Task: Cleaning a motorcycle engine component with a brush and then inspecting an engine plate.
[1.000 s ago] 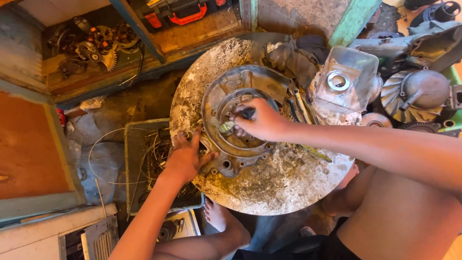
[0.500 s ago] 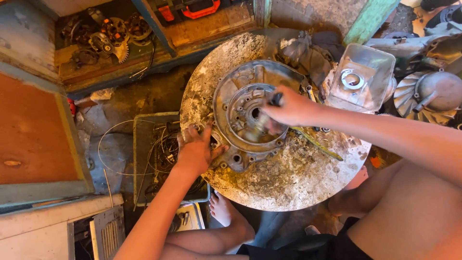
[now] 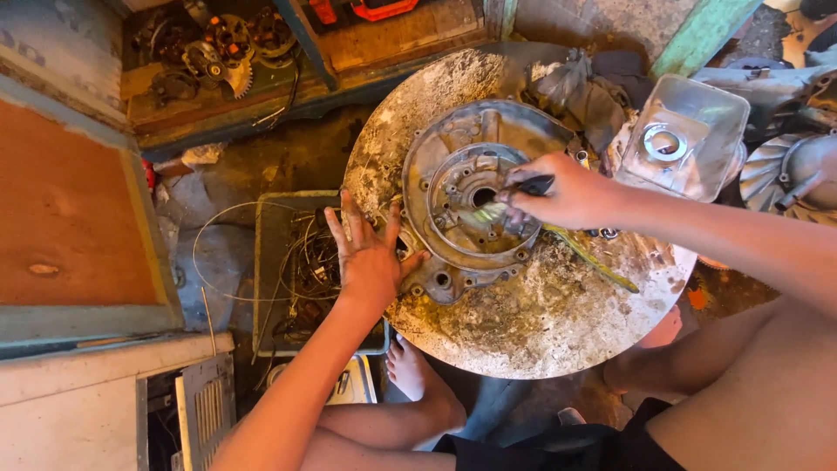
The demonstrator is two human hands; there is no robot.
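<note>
A grey metal engine cover plate (image 3: 453, 166) with a round recess lies flat on a dirty round table (image 3: 540, 323). My left hand (image 3: 370, 257) rests flat, fingers spread, on the table's left edge and touches the plate's lower left corner. My right hand (image 3: 567, 194) hovers over the plate's recess and grips a small brush (image 3: 523, 190) with a dark handle, its bristles down near the centre hole.
A clear plastic container (image 3: 689, 135) with a metal ring in it and a crumpled rag (image 3: 580, 87) sit at the table's back. A crate of tangled wires (image 3: 301, 262) stands left on the floor. Gears and parts (image 3: 218, 52) fill a wooden shelf. My bare foot (image 3: 405, 366) is below the table.
The view has shifted so the table sits further right. My right hand with the brush has moved across the plate's recess. My left hand stays pressed at the plate's lower left.
</note>
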